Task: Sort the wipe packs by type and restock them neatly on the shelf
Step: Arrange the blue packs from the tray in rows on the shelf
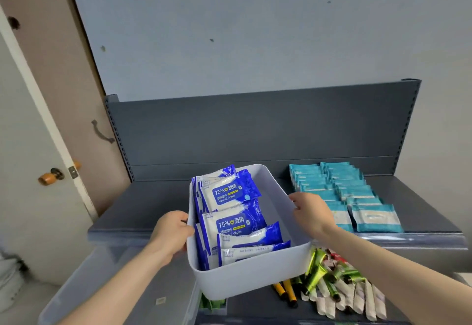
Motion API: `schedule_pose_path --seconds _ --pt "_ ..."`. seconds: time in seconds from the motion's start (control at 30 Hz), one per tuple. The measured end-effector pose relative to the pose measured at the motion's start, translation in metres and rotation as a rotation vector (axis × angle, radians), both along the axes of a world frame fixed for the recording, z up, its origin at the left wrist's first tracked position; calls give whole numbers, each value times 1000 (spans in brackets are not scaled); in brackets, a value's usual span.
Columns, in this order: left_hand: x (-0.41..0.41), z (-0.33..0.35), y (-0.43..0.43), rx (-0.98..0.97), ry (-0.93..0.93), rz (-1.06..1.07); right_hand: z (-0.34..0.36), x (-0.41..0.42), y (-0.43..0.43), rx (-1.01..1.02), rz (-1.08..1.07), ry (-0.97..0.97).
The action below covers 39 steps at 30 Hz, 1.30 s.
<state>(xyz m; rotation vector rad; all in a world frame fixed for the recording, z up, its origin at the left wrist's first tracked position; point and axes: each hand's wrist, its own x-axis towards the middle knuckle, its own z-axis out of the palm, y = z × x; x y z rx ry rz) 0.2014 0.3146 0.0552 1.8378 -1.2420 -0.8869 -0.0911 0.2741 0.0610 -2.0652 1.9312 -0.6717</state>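
Two-handed hold: bin (250, 278) is clasped at its left wall by left grip (173, 232) and at its right rim by right grip (311, 212). Blue packs (229, 192) are stacked inside it; teal packs (357, 197) are rowed to its right. Likely step: blue restock, with packs to be rowed on the shelf (153, 207) left of the bin.

A pale blue-grey wall (255, 31), flecked with dark specks, rises behind the dark grey metal shelving unit (255, 130). To its left stands a brown panel (76, 82) with a curved handle (102, 132), perhaps a cupboard door, beside a white door (23, 158) with an orange knob (47, 178). The light is even.
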Motion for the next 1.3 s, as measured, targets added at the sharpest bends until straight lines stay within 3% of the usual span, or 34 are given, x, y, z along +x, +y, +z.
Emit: schedule_pose_path --seconds 0.47,1.0,1.3 --pt "28 3 -88 44 -96 190 -11 40 -150 14 224 -9" --pt "206 -29 -148 121 -86 366 -40 239 -246 154 383 -72" --pt "265 -61 -139 118 -30 513 -71 334 -290 187 529 40"
